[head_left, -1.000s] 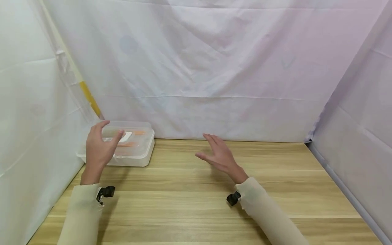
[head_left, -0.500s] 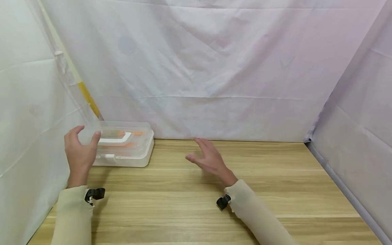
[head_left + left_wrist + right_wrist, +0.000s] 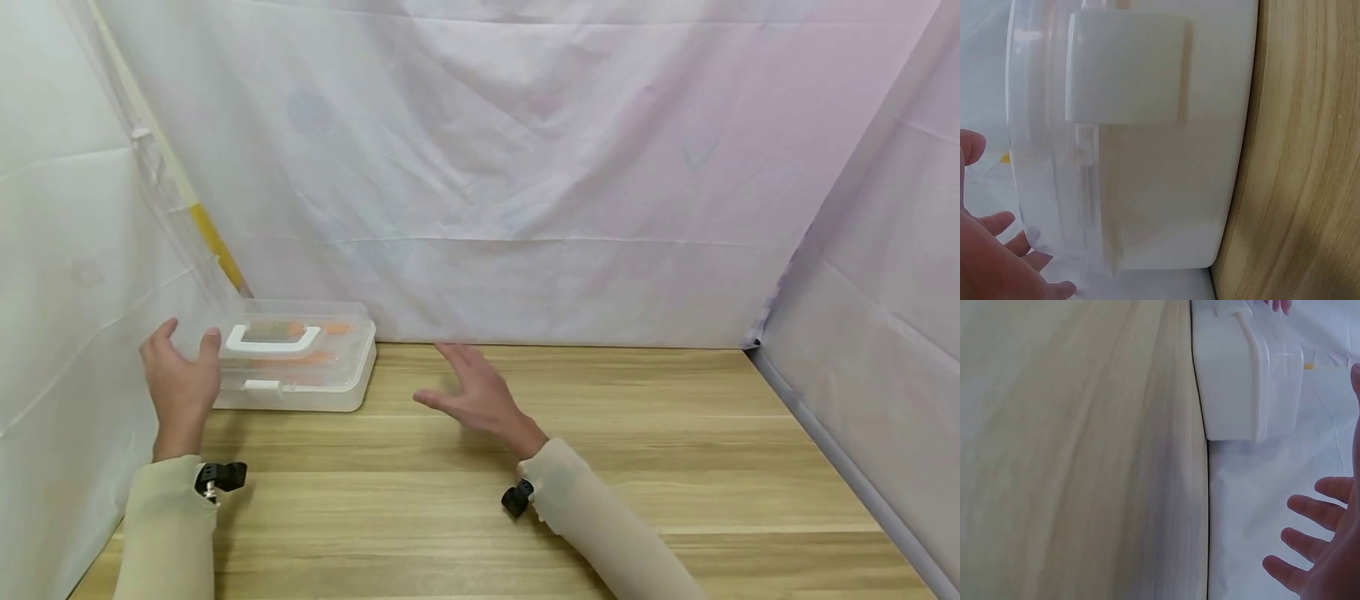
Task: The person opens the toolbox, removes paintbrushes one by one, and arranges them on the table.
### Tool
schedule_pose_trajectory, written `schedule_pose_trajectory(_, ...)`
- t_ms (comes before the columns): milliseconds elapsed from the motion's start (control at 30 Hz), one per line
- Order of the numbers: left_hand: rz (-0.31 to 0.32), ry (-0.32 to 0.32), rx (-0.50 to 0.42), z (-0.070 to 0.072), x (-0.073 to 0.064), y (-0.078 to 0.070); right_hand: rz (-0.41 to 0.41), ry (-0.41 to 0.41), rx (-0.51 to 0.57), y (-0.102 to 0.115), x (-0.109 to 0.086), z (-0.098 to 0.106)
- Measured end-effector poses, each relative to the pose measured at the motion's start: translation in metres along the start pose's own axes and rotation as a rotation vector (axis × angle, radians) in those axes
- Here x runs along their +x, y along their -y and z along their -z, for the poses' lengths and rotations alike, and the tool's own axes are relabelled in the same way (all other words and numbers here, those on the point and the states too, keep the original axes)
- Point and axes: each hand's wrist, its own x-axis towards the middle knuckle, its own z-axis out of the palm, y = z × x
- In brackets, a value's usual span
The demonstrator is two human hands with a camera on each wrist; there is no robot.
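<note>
A storage box (image 3: 348,367) with a clear lid, white handle (image 3: 273,343) and white front latch (image 3: 1125,69) stands at the back left of the table. Orange items (image 3: 300,358) show through its lid, too blurred to name. At the box's left end is my left hand (image 3: 180,379), fingers spread and holding nothing; whether it touches the box I cannot tell. To the right of the box, apart from it, my right hand (image 3: 480,392) hovers over the table with thumb and fingers extended. In the right wrist view, spread fingers (image 3: 1313,512) face the box's right end.
White cloth (image 3: 562,167) hangs behind the table, with more cloth at the left and right sides. The wood-grain table (image 3: 420,500) extends in front of the box and to the right. A yellow strip (image 3: 213,242) runs up the back left corner.
My left hand has moved left from over the box to its left end, uncovering the handle and latch. My right hand has moved left, closer to the box. The box looks unmoved.
</note>
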Motion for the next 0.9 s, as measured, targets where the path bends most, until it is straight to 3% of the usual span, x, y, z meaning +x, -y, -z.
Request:
schedule_pose_trajectory(333, 0.048, 0.038, 0.035, 0.003, 0.007, 0.009, 0.029, 0.043, -0.054, 0.021, 0.014, -0.026)
schedule_pose_trajectory(633, 0.075, 0.061, 0.05, 0.002, 0.007, 0.009, 0.064, 0.049, -0.083, 0.031, 0.019, -0.041)
schedule_pose_trajectory(900, 0.11, 0.076, 0.034, 0.001, 0.006, 0.011, 0.02, 0.076, 0.017, 0.039, 0.021, -0.045)
